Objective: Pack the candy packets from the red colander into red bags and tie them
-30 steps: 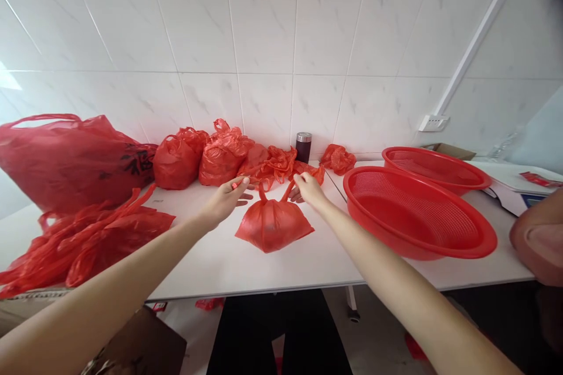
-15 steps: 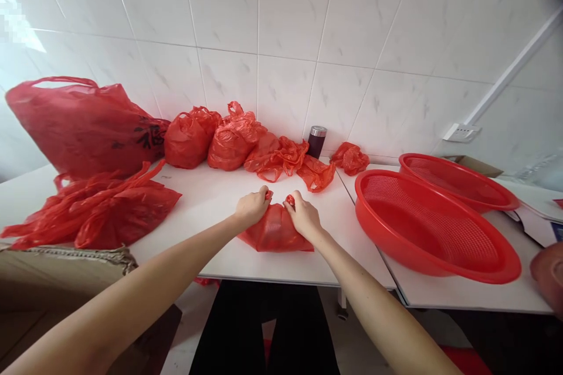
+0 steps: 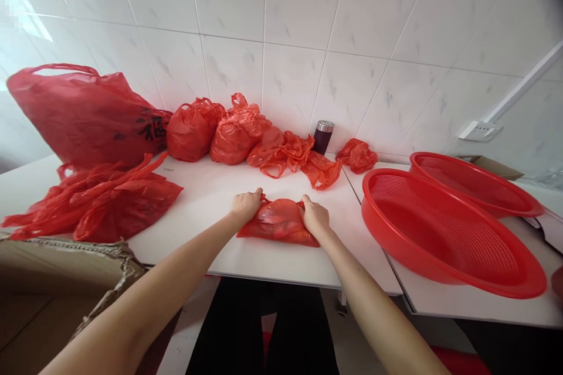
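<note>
A filled red plastic bag (image 3: 281,224) lies on the white table in front of me, its contents hidden behind the thin film. My left hand (image 3: 247,206) is closed on a twisted handle at the bag's upper left. At the upper right, my right hand (image 3: 315,215) grips the other handle. The bag is stretched between both hands, with its lower edge resting on the table. Behind it lie crumpled red plastic bags (image 3: 323,170) and an upright filled red bag (image 3: 237,136).
A large red bag (image 3: 83,117) and a pile of flat red bags (image 3: 132,205) lie left, above a cardboard box (image 3: 48,263). Two red plastic baskets, the nearer basket (image 3: 422,228) and the farther basket (image 3: 475,181), stand right. A dark flask (image 3: 322,139) stands by the wall.
My hands have moved apart, pulling the bag's handles sideways. The bag's top now lies lower and wider between them. The view has shifted slightly.
</note>
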`<state>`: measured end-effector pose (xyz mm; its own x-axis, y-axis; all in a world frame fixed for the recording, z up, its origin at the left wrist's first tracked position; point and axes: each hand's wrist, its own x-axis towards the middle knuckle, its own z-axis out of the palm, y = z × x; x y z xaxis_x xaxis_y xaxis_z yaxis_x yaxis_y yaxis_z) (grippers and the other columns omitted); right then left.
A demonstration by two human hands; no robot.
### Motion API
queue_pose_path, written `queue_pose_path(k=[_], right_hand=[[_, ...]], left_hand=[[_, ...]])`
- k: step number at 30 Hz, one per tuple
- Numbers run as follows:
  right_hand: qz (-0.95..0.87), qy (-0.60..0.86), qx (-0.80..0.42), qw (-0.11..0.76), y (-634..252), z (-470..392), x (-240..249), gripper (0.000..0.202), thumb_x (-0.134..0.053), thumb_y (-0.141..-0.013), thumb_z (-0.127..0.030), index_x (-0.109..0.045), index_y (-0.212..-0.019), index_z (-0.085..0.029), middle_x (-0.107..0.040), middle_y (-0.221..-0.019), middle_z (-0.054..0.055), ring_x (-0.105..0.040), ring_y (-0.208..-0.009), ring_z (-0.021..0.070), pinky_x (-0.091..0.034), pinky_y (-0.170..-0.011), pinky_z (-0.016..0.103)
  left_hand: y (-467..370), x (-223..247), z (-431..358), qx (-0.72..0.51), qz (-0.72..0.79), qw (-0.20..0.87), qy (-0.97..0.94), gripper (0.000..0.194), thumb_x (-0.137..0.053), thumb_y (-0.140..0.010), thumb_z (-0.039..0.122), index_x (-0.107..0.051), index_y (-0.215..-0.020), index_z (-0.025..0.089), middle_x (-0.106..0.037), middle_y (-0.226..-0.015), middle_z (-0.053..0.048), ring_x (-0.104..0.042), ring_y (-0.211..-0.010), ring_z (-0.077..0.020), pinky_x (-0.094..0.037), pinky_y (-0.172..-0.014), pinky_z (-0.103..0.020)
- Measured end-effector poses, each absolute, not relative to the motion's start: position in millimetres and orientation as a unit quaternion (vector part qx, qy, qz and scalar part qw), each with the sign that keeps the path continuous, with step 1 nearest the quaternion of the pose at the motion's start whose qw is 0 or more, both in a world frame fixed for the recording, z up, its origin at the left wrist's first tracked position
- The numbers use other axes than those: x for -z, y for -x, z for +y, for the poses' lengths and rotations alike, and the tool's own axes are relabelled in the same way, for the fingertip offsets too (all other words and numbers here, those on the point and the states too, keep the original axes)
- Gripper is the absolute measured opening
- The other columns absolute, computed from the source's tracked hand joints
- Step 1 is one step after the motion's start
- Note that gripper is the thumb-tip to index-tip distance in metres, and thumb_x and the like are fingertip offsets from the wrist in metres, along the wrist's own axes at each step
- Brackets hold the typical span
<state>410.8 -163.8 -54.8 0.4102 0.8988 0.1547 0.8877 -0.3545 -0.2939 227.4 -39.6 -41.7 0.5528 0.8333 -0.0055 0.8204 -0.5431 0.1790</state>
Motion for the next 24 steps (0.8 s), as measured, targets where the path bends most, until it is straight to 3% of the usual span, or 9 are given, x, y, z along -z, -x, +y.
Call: queue_pose_path(k=[7,13,21,24], right_hand=[[-0.503,0.849,0.014,0.163,-410.5,-160.0,60.6,0.02,-0.038,-0.097,-0.035,-0.051,-0.1,-0.021,-0.067,-0.075,0.003,-0.062,-0.067,0.0198,-0.026,-0.056,0.027],[-0.445,0.873,0.027,0.197,-403.1,-161.8,63.3,0.017,-0.035,-0.098,-0.026,-0.048,-0.105,-0.018,-0.067,-0.075,0.005,-0.063,-0.069,0.0202,-0.028,-0.059,0.027],[-0.313,0.886,-0.021,0.341,-409.8,-161.2,60.4,0.021,-0.027,-0.097,-0.024,-0.045,-0.105,-0.019,-0.068,-0.083,0.008,-0.063,-0.076,0.0228,-0.031,-0.057,0.027],[-0.272,0.868,-0.055,0.412,-412.6,-162.0,60.9,0.024,-0.022,-0.096,-0.027,-0.045,-0.1,-0.021,-0.068,-0.086,0.007,-0.064,-0.078,0.0232,-0.034,-0.057,0.028]], left_hand=[[-228.4,55.5,-39.6,-0.092,0.49,0.038,-0.866,0.039,-0.042,-0.097,0.043,-0.056,-0.119,0.015,-0.067,-0.097,-0.007,-0.065,-0.084,-0.0194,-0.05,-0.081,-0.042],[-228.8,59.6,-49.1,-0.156,0.54,0.023,-0.827,0.037,-0.026,-0.099,0.037,-0.056,-0.114,0.02,-0.072,-0.09,-0.013,-0.068,-0.086,-0.0286,-0.043,-0.076,-0.039],[-220.5,54.0,-47.7,-0.216,0.64,0.085,-0.732,0.039,-0.019,-0.101,0.032,-0.054,-0.115,0.02,-0.073,-0.094,-0.01,-0.068,-0.086,-0.0243,-0.043,-0.083,-0.041],[-221.6,53.4,-48.4,-0.222,0.657,0.127,-0.709,0.037,-0.034,-0.1,0.04,-0.056,-0.117,0.016,-0.069,-0.098,-0.008,-0.066,-0.088,-0.0205,-0.048,-0.086,-0.042]])
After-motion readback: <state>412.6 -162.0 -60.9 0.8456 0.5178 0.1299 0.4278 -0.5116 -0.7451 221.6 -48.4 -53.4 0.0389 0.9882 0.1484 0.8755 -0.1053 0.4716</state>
